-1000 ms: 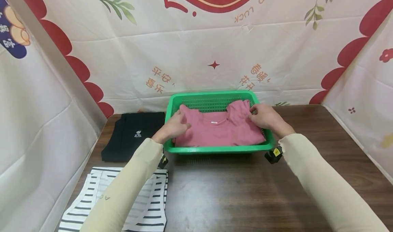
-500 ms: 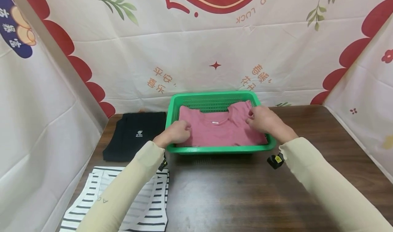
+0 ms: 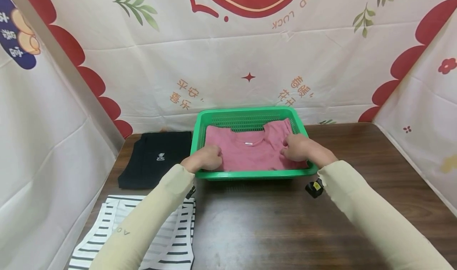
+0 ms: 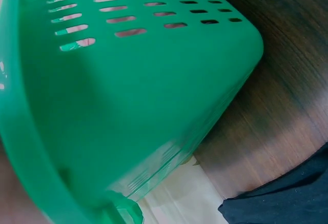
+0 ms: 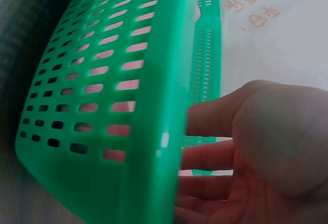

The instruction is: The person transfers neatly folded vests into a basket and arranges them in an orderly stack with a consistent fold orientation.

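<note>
The pink shirt lies inside the green basket, its neckline and small white label facing up, its lower part cut off from sight by the near rim. Your left hand reaches over the near left corner, fingers curled downward at the shirt's left side; its fingertips are hidden, so you cannot tell whether they pinch cloth or only press it. The left wrist view gives little help — the basket's wall fills most of it. Your right hand is on the shirt's right side with fingers bent; from the right wrist, they pass behind the rim with gaps between them and their tips are out of sight, so a pinch cannot be confirmed either. Pink shows only in scraps through the slots. On the table, the black garment has a print too small to read — and your left sleeve covers part of the striped garment.
</note>
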Demonstrator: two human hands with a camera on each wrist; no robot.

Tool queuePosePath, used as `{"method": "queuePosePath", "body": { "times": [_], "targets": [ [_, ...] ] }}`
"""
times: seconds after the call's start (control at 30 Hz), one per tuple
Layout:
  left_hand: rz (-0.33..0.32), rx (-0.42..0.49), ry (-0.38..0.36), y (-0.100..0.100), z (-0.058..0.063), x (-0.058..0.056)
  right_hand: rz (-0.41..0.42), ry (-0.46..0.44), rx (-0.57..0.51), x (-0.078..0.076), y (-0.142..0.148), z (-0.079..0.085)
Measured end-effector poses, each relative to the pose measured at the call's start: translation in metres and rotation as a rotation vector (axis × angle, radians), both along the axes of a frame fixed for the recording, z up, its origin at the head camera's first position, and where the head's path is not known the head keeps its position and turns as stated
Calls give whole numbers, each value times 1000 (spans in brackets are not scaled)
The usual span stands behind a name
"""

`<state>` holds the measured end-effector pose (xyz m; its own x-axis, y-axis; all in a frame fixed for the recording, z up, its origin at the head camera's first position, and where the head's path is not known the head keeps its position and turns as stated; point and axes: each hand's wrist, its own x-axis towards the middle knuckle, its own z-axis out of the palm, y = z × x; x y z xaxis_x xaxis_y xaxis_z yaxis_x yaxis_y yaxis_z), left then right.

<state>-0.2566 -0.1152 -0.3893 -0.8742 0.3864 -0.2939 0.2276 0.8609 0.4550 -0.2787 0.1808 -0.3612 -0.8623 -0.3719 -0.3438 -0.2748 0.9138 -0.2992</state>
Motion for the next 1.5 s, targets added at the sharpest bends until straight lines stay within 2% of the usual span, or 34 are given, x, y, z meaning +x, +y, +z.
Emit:
{"method": "queuePosePath", "body": {
  "times": [0.13,0.37,0.57,0.77,1.0,1.17,1.27,1.5],
  "targets": [
    [11,9,13,0,0,1,-7,-3,-5,0,1,-3],
    [-3,65,110,-4,1,8,32,21,-39,8,3,-2],
    [17,193,168,-14,0,18,118,136,-110,26,14,-6],
    [44,338,250,-25,-5,26,188,282,-262,41,31,-15],
    [84,463,329,-30,-15,29,137,339,-392,55,34,-29],
    [122,542,394,-28,-20,32,123,451,-407,57,31,-40],
    [137,590,396,-27,-21,34,104,490,-411,58,30,-43],
    [190,714,367,-33,-24,35,77,487,-421,60,29,-46]
  ]
}}
